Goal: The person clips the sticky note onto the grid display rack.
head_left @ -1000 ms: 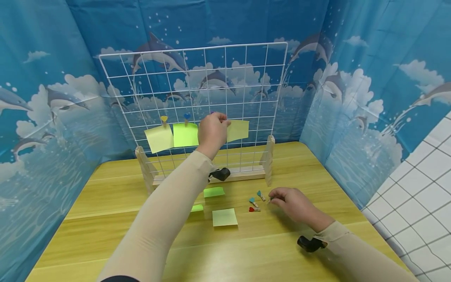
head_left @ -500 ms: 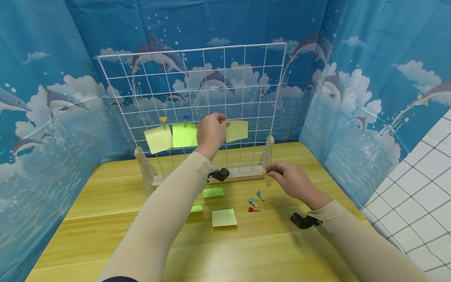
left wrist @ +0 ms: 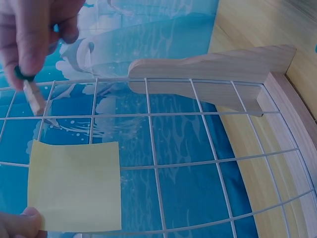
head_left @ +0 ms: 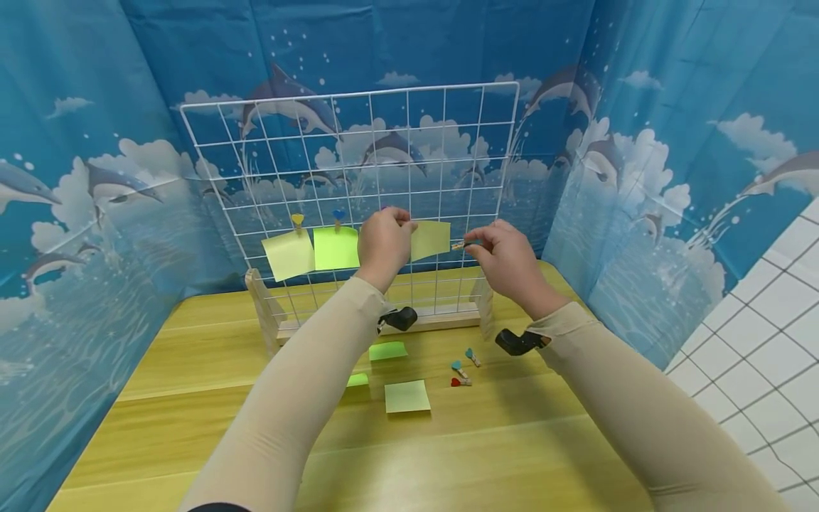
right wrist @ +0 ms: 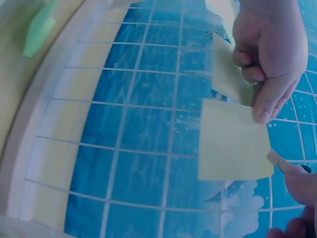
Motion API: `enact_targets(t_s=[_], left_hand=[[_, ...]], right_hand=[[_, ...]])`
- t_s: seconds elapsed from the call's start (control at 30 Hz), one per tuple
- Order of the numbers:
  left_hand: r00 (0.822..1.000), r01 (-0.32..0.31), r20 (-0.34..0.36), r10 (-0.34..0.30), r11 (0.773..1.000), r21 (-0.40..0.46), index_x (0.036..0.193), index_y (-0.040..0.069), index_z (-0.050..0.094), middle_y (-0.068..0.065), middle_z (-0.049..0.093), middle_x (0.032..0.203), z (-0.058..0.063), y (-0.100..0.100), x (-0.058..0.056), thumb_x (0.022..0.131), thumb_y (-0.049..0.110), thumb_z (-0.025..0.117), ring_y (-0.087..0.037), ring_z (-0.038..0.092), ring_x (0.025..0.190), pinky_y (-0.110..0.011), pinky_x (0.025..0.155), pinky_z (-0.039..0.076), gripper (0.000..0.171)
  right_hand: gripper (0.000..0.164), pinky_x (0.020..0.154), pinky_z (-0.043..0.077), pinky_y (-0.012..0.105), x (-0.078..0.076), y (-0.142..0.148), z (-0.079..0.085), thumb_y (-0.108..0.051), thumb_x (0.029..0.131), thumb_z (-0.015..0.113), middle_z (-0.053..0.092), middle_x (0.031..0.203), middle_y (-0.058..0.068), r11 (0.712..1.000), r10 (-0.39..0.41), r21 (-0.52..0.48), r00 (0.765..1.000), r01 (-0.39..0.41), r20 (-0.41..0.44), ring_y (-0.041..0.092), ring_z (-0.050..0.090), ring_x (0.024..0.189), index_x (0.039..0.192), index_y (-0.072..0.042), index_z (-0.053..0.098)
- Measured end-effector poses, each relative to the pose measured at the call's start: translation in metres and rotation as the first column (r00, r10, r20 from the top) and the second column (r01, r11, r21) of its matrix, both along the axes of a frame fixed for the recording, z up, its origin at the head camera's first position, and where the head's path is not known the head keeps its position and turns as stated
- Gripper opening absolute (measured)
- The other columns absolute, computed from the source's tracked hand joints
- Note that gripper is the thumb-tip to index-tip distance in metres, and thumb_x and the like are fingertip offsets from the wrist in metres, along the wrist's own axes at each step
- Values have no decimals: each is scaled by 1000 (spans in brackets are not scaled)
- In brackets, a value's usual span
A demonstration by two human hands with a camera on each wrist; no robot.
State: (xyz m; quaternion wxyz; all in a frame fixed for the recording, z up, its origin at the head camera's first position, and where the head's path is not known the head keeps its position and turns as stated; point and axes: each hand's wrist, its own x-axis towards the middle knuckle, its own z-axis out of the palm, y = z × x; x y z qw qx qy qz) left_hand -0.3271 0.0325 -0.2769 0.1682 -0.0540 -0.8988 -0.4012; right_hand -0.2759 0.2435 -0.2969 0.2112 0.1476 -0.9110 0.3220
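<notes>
My left hand [head_left: 385, 242] pinches the upper left corner of a pale yellow sticky note [head_left: 431, 240] against the white wire grid [head_left: 409, 168]. In the right wrist view the same note [right wrist: 235, 141] hangs flat over the wires. My right hand [head_left: 508, 267] pinches a small wooden clothespin [head_left: 458, 246] just right of that note, its tip pointing at the note's edge. A dark green piece shows at the clothespin's held end in the left wrist view. Left of my left hand, a yellow-heart clothespin [head_left: 297, 221] and a blue-heart clothespin [head_left: 338, 217] hold two notes on the grid.
On the wooden table [head_left: 512, 455] lie a pale yellow note [head_left: 407, 397], two green notes, and clothespins with teal hearts [head_left: 472, 357] and a red heart [head_left: 461, 382]. Wooden feet [head_left: 264, 307] carry the grid. A dolphin-print curtain [head_left: 448, 50] stands behind.
My right hand has risen from beside the clothespins on the table to the grid, carrying one clothespin up to the note's right side. My left hand has stayed at the note's corner.
</notes>
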Motion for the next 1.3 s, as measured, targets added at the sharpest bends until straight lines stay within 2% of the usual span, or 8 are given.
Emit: enact_targets(t_s=[0.13,0.27,0.57,0.73,0.9,1.0,1.1,1.3], left_hand=[[1000,3,-4,-3,1000,-6,122,14,76,-2,76,110,0,0,0,105,32,67,-19,70,93,-36,76,58,26],[1000,6,-4,-6,1000,-6,122,15,76,-1,76,111,-1,0,1,106,33,67,-19,70,92,-36,74,57,26],[1000,7,-23,-7,1000,-15,121,15,76,-2,77,111,-1,0,-1,105,33,67,-19,70,92,-35,72,57,26],[1000,5,-21,-5,1000,-16,120,14,76,-2,77,110,0,0,-1,104,32,68,-19,70,92,-35,72,57,25],[1000,8,-14,-8,999,-33,122,15,76,-1,77,112,0,0,0,105,33,68,-19,70,93,-35,74,58,26],[1000,10,-14,-11,999,-42,123,16,76,-1,77,112,1,-1,0,105,33,67,-19,71,93,-36,75,58,26],[1000,9,-12,-9,999,-44,123,16,76,-1,77,112,1,-2,0,105,32,67,-19,71,94,-36,75,58,26],[1000,11,-11,-11,999,-43,122,15,76,-2,77,113,1,-2,1,105,32,68,-19,70,92,-36,76,59,26]], right_hand=[[25,54,35,36,-10,-9,11,-21,109,61,56,86,10,999,-41,14,999,41,0,23,38,54,126,-10,77],[28,47,31,33,-18,-14,18,-24,110,59,51,71,8,998,-66,25,998,66,-6,20,34,45,129,-12,76],[29,43,30,32,-31,-20,31,-25,110,59,37,52,2,994,-98,47,995,98,-5,19,31,41,130,-12,76],[30,42,31,31,-35,-22,38,-25,111,58,42,48,2,992,-111,73,992,107,52,17,31,39,131,-12,75],[30,44,32,31,-40,-23,45,-24,111,57,54,55,5,987,-119,119,989,108,89,16,33,41,131,-12,75],[30,46,33,31,-42,-23,49,-24,112,55,73,79,9,985,-119,143,985,101,122,16,34,43,131,-12,75],[30,48,36,32,-42,-24,52,-24,111,56,79,107,12,982,-120,164,982,95,148,16,36,45,132,-13,74],[30,50,37,32,-45,-25,57,-24,112,55,78,99,12,975,-121,204,976,84,178,15,35,45,132,-14,75]])
